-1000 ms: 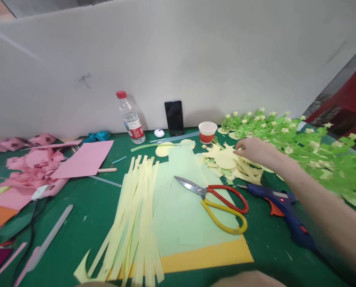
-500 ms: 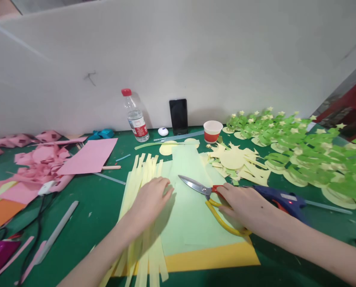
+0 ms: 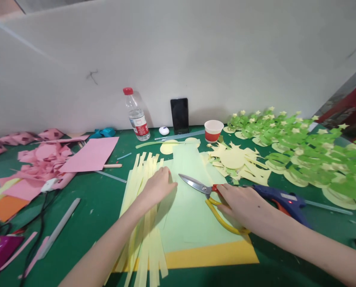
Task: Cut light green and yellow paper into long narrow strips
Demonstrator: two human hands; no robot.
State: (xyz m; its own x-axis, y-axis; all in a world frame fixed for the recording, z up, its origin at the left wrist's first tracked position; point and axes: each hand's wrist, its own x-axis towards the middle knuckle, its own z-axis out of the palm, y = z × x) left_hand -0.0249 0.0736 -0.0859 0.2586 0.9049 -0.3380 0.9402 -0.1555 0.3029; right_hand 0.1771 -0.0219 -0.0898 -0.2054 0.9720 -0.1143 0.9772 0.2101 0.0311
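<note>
My right hand [image 3: 240, 201] grips scissors [image 3: 200, 186] by their red and yellow handles. Their blades point left over pale green paper sheets [image 3: 192, 215] and look closed. Between the pale yellow paper strips [image 3: 149, 239] and the green sheets is my left hand [image 3: 161, 185], low over the paper. Its fingers are curled down and its thumb points right. Whatever its fingertips hold, if anything, is hidden. An orange-yellow sheet [image 3: 213, 255] shows beneath the green paper at the front.
Behind stand a water bottle [image 3: 138, 119], a phone [image 3: 179, 116] and a paper cup [image 3: 213, 131]. To the right lie yellow paper scraps [image 3: 236, 159], a blue glue gun [image 3: 281, 199] and several green paper plants [image 3: 303, 147]. Pink paper [image 3: 91, 155] and a glue stick [image 3: 59, 227] lie left.
My left hand has shifted slightly forward and right, its fingers more curled. My right hand and the scissors have hardly moved. The view has tilted a little.
</note>
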